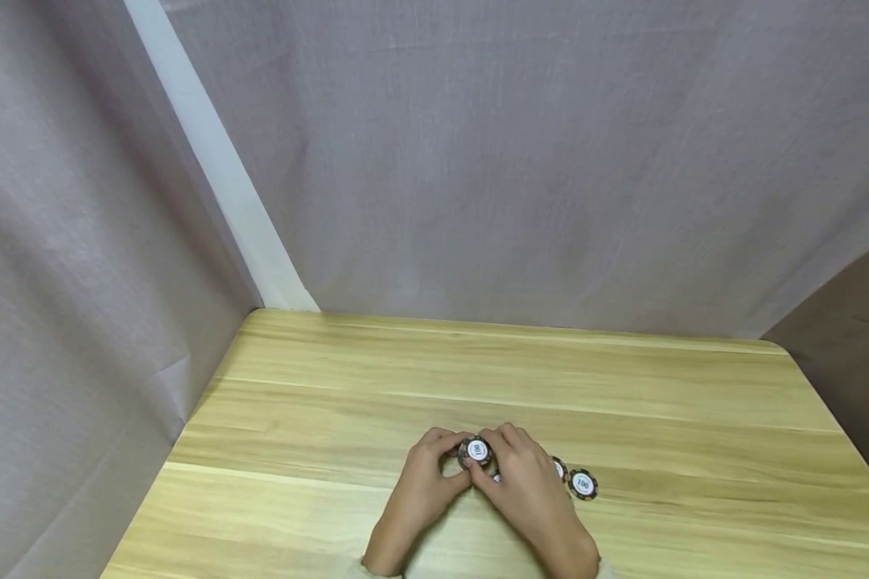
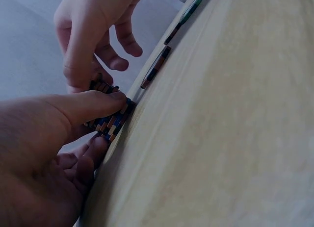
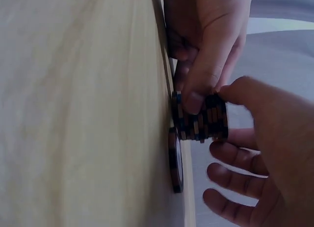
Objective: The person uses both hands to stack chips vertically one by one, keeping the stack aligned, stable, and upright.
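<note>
A short stack of poker chips (image 1: pixel 475 451) stands on the table between both hands, its top chip showing 100 on a white centre. My left hand (image 1: pixel 426 481) grips the stack low down, thumb on the near side, as the left wrist view shows with the thumb (image 2: pixel 100 105) across the chip edges. With thumb and index finger, my right hand (image 1: pixel 527 476) pinches the upper part of the stack (image 3: pixel 203 120); its other fingers (image 3: pixel 235 180) hang free. A loose chip (image 1: pixel 496 477) lies beneath the right hand, mostly hidden.
Right of the right hand, another chip (image 1: pixel 559 468) is partly covered, and beside it lies a chip marked 100 (image 1: pixel 582 484). The wood-grain table (image 1: pixel 376 378) reaches back to a grey curtain (image 1: pixel 478 161). A curtain (image 1: pixel 80 281) also hangs along the left side.
</note>
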`<act>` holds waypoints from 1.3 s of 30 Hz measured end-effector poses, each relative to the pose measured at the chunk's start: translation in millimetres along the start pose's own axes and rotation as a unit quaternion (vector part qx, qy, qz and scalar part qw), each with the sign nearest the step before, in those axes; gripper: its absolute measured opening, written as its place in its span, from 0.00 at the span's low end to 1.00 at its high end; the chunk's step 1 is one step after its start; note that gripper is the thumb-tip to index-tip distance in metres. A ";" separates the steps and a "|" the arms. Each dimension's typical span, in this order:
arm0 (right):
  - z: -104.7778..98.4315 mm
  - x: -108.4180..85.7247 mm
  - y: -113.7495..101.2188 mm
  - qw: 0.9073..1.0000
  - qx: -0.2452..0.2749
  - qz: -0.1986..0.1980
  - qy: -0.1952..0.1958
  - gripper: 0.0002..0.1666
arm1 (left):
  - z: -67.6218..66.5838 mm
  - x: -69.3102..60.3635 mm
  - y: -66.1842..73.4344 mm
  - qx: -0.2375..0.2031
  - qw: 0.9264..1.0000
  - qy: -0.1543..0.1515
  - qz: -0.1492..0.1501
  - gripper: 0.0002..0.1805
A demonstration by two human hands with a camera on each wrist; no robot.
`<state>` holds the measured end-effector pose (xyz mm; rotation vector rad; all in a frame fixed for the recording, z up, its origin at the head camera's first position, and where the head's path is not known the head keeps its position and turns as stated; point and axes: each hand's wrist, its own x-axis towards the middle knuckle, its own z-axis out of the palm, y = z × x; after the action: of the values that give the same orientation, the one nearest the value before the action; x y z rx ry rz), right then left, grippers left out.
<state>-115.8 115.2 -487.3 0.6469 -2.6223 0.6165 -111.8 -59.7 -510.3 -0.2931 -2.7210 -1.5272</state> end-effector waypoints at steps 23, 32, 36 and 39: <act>-56.6 -2.3 14.2 0.982 -0.004 0.125 -0.139 0.22 | -1.8 -3.8 6.0 -0.006 1.000 -0.003 -0.003 0.27; -68.7 -9.6 43.1 0.962 -0.008 0.182 -0.205 0.18 | -3.2 -3.7 4.0 -0.003 1.000 -0.002 0.001 0.26; -68.6 -13.5 47.7 0.961 -0.009 0.189 -0.200 0.16 | -2.7 -4.2 3.7 0.000 1.000 -0.001 0.001 0.26; -68.8 -16.0 49.4 0.958 -0.015 0.198 -0.207 0.16 | -0.2 -4.9 3.4 -0.003 1.000 -0.001 -0.002 0.26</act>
<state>-111.0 194.0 -452.8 0.2558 -3.1855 0.6011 -106.4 -58.9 -507.8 -0.2901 -2.7211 -1.5368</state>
